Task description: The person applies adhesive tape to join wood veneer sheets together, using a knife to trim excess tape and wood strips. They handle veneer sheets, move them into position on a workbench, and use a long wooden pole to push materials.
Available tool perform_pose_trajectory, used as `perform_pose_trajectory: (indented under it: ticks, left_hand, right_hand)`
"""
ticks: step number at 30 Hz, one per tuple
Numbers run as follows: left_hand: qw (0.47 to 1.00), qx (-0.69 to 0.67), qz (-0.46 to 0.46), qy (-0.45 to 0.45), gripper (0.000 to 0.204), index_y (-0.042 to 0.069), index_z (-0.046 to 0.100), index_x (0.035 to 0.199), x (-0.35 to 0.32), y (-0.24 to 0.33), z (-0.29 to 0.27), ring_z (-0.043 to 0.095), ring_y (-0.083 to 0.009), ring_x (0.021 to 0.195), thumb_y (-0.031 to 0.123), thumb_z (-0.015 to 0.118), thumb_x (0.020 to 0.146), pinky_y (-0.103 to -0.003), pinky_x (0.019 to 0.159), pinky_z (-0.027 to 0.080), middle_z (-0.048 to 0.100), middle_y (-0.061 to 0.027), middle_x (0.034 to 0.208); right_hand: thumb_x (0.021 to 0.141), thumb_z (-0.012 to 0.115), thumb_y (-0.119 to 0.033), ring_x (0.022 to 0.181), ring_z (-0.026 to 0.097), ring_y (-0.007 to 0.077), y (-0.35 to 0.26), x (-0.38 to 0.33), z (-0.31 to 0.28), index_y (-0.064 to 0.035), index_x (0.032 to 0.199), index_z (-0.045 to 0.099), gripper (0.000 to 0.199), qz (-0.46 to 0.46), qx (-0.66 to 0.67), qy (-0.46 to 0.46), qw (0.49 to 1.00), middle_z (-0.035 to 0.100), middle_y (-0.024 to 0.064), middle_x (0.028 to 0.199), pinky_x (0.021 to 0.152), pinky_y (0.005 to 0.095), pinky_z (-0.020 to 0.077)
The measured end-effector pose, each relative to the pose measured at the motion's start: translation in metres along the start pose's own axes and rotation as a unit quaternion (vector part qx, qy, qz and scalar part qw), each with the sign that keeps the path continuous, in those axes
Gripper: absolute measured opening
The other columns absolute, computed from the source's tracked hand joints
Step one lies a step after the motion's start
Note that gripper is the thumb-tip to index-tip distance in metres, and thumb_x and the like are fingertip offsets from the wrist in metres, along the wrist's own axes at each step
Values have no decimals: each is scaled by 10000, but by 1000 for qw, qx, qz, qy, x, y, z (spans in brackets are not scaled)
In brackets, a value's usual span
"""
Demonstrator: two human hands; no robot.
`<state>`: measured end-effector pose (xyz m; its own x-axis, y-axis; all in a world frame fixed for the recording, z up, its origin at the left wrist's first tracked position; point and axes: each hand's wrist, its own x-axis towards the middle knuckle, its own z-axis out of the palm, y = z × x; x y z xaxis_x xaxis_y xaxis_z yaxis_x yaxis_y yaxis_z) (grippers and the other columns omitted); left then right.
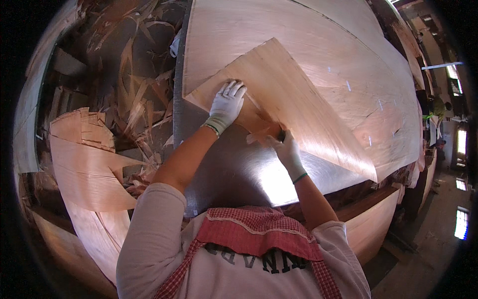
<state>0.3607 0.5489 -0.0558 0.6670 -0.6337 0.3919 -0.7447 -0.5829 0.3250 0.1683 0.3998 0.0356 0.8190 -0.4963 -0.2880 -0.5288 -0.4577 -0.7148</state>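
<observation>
A triangular piece of thin wood veneer [294, 94] lies at a slant over a larger veneer sheet [239, 27] on a dark, shiny tabletop [219, 159]. My left hand [229, 102], in a white glove, rests flat on the piece near its left corner, fingers stretched out. At the near edge of the same piece, my gloved right hand [287, 151] is closed around a small dark object [282, 134], mostly hidden by the fingers. Just left of those fingers, a small torn flap of veneer [259, 134] hangs over the tabletop.
Torn veneer scraps [137, 104] litter the floor at the left. Bent veneer sheets [89, 169] stand by my left arm, and another sheet [373, 224] leans below the table at the right. Farther right, bright windows [461, 224] line the room.
</observation>
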Motion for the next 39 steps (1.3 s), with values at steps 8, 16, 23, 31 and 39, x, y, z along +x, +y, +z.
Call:
perform_pose_trajectory:
  ticks: [8,16,23,31,39]
  left_hand:
    - [993,91,-60,-50,598,10,441,1337,2,30,11,321,-345,1365,408,540,902,-474,1148,200,397,-172,1431]
    - [992,93,-66,-44,628,17,424,1355,-1,30,20,303,-327,1380,431,531,896,-476,1157,174,374,-162,1461]
    - [990,99,-79,-57,614,32,430,1362,1,31,17,294,-311,1391,435,516,906,-469,1159,173,352,-154,1484]
    - [990,98,-70,-75,641,23,401,1380,3,30,15,282,-302,1394,450,499,912,-463,1159,164,342,-156,1486]
    - [989,103,-73,-72,630,25,396,1376,-1,30,15,274,-316,1397,446,491,917,-470,1163,156,344,-158,1482]
  right_hand:
    - [859,655,-310,814,650,350,-13,8,28,4,1013,610,352,-29,-42,-58,997,665,208,871,713,420,482]
    - [866,649,-329,758,647,338,12,-45,17,25,966,639,368,54,58,-111,991,670,191,823,667,408,478]
    - [834,669,-458,905,646,338,15,-54,-25,25,1069,654,537,-30,-105,-173,979,671,216,968,819,394,493]
    - [887,640,-306,873,657,311,-29,11,31,4,1104,546,389,-44,34,101,993,657,241,952,770,363,502]
    - [907,583,-182,663,560,129,-28,4,11,21,930,627,209,2,92,-86,992,600,37,701,610,291,458]
